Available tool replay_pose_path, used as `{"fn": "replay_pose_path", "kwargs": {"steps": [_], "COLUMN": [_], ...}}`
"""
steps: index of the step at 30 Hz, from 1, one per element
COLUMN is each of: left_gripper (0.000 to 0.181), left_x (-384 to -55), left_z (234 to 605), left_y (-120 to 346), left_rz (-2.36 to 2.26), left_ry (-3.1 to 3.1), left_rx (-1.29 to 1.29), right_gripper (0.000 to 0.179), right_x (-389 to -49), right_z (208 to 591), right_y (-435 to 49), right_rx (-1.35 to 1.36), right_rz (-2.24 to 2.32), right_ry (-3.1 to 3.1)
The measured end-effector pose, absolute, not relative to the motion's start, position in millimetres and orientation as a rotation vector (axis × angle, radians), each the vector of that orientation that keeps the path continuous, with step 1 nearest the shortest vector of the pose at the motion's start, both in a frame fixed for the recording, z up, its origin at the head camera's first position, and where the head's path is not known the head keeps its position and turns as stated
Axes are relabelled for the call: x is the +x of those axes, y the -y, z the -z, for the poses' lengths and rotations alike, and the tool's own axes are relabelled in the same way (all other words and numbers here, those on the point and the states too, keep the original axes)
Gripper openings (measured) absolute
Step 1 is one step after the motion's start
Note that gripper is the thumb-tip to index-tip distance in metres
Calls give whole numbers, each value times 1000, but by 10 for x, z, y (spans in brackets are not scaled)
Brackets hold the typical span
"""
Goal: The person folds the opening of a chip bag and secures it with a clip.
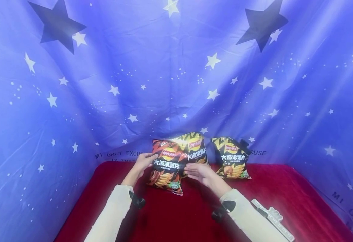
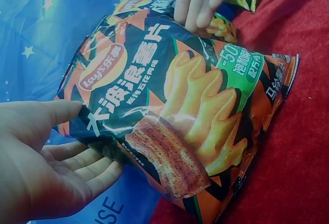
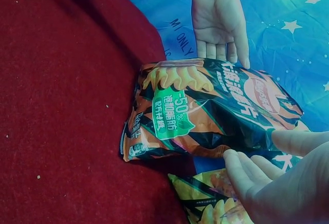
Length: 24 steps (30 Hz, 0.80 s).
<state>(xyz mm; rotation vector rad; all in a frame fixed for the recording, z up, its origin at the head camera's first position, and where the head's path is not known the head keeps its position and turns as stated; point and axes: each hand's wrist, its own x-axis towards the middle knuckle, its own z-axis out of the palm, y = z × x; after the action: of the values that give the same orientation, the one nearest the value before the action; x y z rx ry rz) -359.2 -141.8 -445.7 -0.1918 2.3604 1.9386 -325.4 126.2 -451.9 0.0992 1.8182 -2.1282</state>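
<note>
A black and orange-red bag of potato chips (image 1: pixel 165 171) stands tilted at the table's back edge. My left hand (image 1: pixel 143 165) holds its left side; in the left wrist view the thumb (image 2: pixel 64 112) lies on the front and the fingers reach behind. At the opposite side my right hand (image 1: pixel 201 173) has nearly straight fingers right at the bag's edge. The right wrist view shows that thumb (image 3: pixel 295 141) apart from the fingers, overlapping the bag. Just behind stands a yellow and black chip bag (image 1: pixel 197 146), partly hidden by the red one and my right hand.
Another yellow and black chip bag (image 1: pixel 231 158) stands to the right, a dark object (image 1: pixel 243 145) behind it. A pale ruler-like strip with a wavy edge (image 1: pixel 273 218) lies beside my right sleeve. Red cloth (image 1: pixel 176 218) covers the table; a blue starry curtain (image 1: pixel 164 84) hangs behind.
</note>
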Motion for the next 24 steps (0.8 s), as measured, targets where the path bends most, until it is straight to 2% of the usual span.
{"fn": "replay_pose_path", "kwargs": {"steps": [24], "left_gripper": [57], "left_x": [-3541], "left_z": [4497], "left_y": [1477], "left_rz": [-1973], "left_ry": [-2356], "left_rx": [-172], "right_gripper": [40], "right_x": [-3204], "right_z": [4551], "right_y": [-1165], "right_rx": [55], "right_rz": [2147], "right_ry": [-1875]}}
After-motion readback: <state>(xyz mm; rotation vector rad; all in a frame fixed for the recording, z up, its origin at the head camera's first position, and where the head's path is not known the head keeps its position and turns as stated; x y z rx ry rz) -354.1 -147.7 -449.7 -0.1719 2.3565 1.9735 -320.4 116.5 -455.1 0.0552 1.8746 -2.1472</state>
